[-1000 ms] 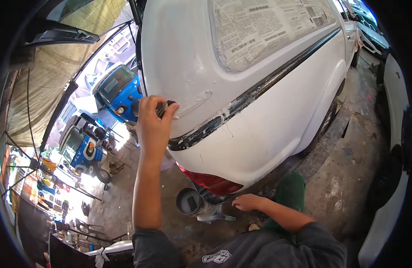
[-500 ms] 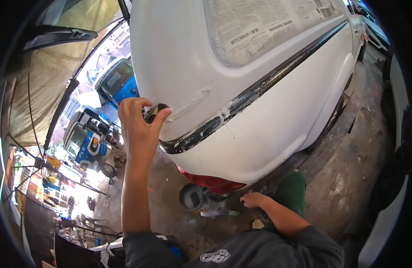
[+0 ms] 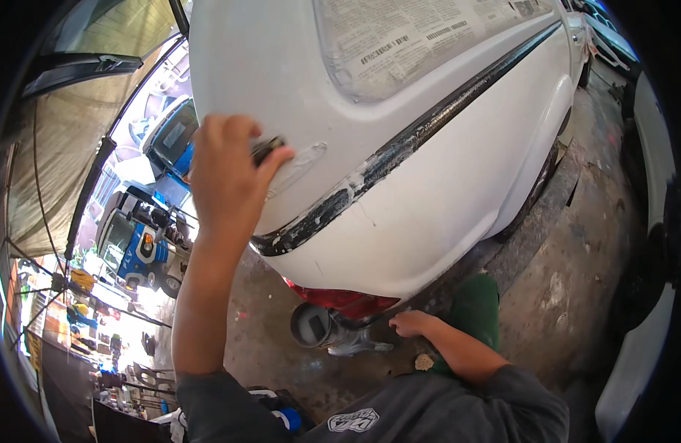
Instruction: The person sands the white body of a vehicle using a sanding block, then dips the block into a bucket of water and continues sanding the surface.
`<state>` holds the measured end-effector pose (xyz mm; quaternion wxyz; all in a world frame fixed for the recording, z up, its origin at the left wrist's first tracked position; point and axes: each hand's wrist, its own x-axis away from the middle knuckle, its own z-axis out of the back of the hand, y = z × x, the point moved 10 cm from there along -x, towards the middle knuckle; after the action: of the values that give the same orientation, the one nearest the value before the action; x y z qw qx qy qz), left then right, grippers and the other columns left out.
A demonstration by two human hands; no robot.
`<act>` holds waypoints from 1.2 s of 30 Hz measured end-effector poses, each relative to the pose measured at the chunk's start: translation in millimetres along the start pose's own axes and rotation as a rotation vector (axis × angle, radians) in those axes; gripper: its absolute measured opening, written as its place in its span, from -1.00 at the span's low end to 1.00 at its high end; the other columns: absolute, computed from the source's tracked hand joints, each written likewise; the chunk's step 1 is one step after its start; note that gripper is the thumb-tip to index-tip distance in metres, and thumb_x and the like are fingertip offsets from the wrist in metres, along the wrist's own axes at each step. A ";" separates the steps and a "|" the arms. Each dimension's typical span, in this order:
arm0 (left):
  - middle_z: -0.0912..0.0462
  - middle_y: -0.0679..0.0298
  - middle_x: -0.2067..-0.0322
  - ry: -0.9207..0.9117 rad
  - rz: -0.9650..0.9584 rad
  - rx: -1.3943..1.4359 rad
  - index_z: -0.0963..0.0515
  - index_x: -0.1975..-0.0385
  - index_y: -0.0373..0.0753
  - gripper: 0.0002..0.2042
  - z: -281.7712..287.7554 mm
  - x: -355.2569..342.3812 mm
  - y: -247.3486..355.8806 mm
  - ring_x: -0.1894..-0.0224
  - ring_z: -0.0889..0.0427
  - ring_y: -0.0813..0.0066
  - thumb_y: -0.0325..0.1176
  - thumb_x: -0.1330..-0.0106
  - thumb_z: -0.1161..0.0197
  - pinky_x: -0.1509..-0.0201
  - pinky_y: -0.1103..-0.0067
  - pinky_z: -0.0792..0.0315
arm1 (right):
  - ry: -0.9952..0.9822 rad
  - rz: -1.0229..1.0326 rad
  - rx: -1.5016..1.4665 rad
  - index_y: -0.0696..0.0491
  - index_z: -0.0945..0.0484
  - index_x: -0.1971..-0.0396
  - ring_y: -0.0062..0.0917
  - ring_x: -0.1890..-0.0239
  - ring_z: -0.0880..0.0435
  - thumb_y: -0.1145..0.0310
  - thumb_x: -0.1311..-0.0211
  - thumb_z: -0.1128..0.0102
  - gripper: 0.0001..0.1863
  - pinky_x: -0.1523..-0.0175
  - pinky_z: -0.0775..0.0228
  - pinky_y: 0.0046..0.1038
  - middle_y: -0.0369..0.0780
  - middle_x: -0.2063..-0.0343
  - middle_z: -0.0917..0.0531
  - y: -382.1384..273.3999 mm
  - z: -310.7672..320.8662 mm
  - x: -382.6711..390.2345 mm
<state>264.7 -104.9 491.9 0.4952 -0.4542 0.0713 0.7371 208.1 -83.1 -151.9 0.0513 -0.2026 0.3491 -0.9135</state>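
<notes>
My left hand [image 3: 233, 159] is raised against the white rear corner of a car body [image 3: 399, 214]. Its thumb and fingers close around a small dark piece of sandpaper [image 3: 265, 150]. The sandpaper is at the panel, and a wet, whitish smear [image 3: 303, 162] runs beside it. Just below, a black trim strip [image 3: 355, 184] with white residue crosses the side. My right hand [image 3: 413, 323] hangs low in front of my green-clad knee [image 3: 476, 314], its fingers curled in. I see nothing in it.
A bucket [image 3: 311, 325] of greyish liquid with a dark block in it stands on the floor below the red tail light [image 3: 340, 299]. Clear plastic [image 3: 359, 343] lies beside it. Newspaper [image 3: 429, 37] masks the window. Blue-fronted vehicles [image 3: 141, 247] stand at left.
My left hand has moved up and slightly right across the panel with the sandpaper, toward the upper end of the smear. The whole view has shifted a little. My right hand stays low.
</notes>
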 end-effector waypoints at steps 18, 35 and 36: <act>-0.48 0.24 0.21 -0.064 -0.064 -0.065 -0.48 0.24 -0.14 -0.60 -4.8 -7.5 6.0 0.10 -0.52 0.14 -0.21 -0.05 -0.57 0.10 0.31 -0.47 | -0.034 -0.076 -0.026 -0.09 -0.64 -0.09 -0.18 -0.12 -0.67 0.34 -0.21 -0.02 -0.56 -0.15 -0.51 -0.11 -0.10 -0.07 -0.69 1.2 14.0 -6.3; -0.46 0.21 0.17 -0.002 0.039 0.043 -0.47 0.24 -0.18 -0.57 7.3 -11.2 0.4 0.07 -0.50 0.09 -0.13 -0.09 -0.56 0.04 0.25 -0.46 | 0.028 -0.023 0.008 -0.04 -0.63 -0.09 -0.16 -0.09 -0.68 0.29 -0.25 -0.01 -0.57 -0.15 -0.52 -0.13 -0.10 -0.05 -0.69 -2.2 5.6 -3.3; -0.46 0.20 0.17 0.005 0.060 0.070 -0.46 0.24 -0.18 -0.57 8.2 -9.8 -4.3 0.07 -0.50 0.09 -0.13 -0.09 -0.57 0.04 0.25 -0.45 | 0.026 -0.029 0.025 -0.04 -0.63 -0.09 -0.17 -0.10 -0.67 0.29 -0.26 -0.01 -0.57 -0.15 -0.52 -0.13 -0.10 -0.06 -0.69 5.8 5.1 -5.8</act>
<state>264.1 -104.8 505.4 0.4885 -0.4363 0.1118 0.7474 215.3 -89.3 -154.2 0.0361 -0.1950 0.3355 -0.9209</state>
